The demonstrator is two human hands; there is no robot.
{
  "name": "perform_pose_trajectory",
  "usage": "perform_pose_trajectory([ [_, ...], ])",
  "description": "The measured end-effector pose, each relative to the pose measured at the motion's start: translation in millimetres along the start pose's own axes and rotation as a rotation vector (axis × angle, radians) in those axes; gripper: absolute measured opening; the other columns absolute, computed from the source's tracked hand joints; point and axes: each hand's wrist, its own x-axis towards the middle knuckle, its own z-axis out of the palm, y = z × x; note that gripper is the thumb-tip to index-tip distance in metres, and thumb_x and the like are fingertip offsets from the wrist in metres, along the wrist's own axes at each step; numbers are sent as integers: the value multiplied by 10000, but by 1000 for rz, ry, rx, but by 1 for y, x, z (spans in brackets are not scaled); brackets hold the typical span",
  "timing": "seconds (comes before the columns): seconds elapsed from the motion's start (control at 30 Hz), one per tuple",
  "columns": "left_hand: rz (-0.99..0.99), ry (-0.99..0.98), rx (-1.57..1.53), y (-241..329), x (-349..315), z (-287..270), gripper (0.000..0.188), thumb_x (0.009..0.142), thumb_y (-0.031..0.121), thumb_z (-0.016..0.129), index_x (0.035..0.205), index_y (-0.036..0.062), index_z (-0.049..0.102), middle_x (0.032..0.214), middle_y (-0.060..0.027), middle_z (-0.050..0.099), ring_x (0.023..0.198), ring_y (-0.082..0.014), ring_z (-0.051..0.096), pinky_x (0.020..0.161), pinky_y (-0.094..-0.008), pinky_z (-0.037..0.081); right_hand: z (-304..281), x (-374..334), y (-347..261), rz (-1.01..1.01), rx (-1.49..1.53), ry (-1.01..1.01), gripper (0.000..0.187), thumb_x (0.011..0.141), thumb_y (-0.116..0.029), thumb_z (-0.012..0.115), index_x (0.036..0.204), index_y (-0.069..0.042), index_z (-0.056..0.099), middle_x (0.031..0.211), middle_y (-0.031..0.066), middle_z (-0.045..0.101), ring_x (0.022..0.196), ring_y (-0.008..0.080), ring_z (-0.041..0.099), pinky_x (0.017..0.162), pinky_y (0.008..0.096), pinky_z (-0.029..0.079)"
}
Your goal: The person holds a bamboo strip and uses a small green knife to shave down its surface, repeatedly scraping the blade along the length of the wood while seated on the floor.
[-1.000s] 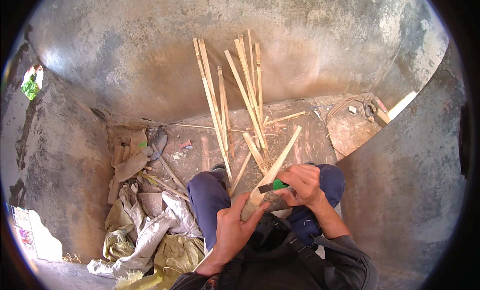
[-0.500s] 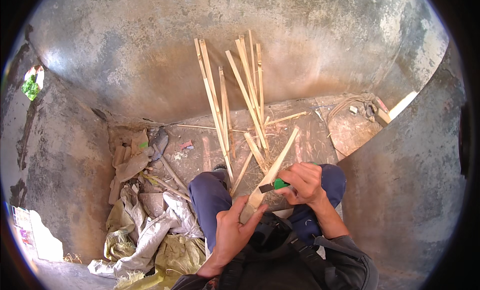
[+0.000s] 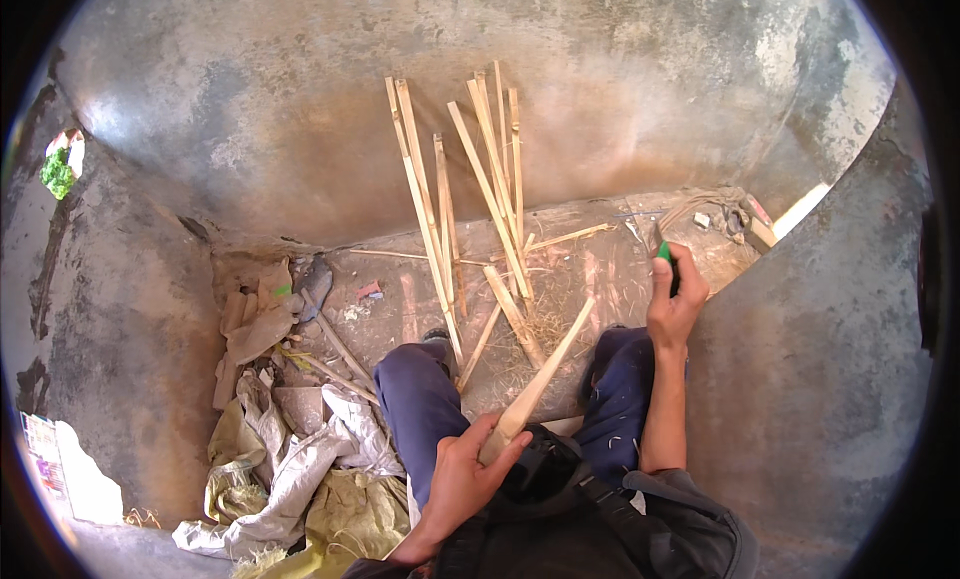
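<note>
My left hand (image 3: 468, 471) is closed round the thick lower end of a pale, tapering wooden strip (image 3: 545, 381), which looks like split bamboo. The strip points up and away to the right, its narrow tip above the floor between my knees. Out to the right, past my right knee, my right hand (image 3: 680, 297) grips a green-handled knife (image 3: 664, 250). The knife's blade points up and away, apart from the strip. A short, thick wooden piece (image 3: 514, 317) rests on the floor just beyond the strip, with thin shavings (image 3: 552, 331) around it.
Several long pale sticks (image 3: 420, 194) lean against the far wall (image 3: 300, 129). Crumpled sacks (image 3: 300, 494) lie at my left, beside broken pieces and a stick (image 3: 345, 347). A bundle of cord or cloth (image 3: 700, 201) lies in the far right corner. Walls rise close on both sides.
My right hand has swung the knife off the strip, outward to the right and farther away. The left hand still holds the strip in nearly the same place.
</note>
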Motion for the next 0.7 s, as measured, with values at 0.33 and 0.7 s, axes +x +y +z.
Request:
perform_pose_trajectory([
  [0.33,94,45,-5,5,12,-3,287,973,175,849,1154,-12,730,835,-198,776,814,-301,825,662,-340,583,6,-36,-31,-307,228,-343,342,1025,-374,739,996,-34,722,743,83,634,568,234,631,521,347,465],
  [0.7,125,73,-22,10,11,3,305,963,190,859,1139,-10,711,827,-220,758,797,-349,811,638,-364,582,13,-34,-50,-439,258,-399,349,956,-397,809,961,-56,732,720,40,628,550,227,626,510,344,479],
])
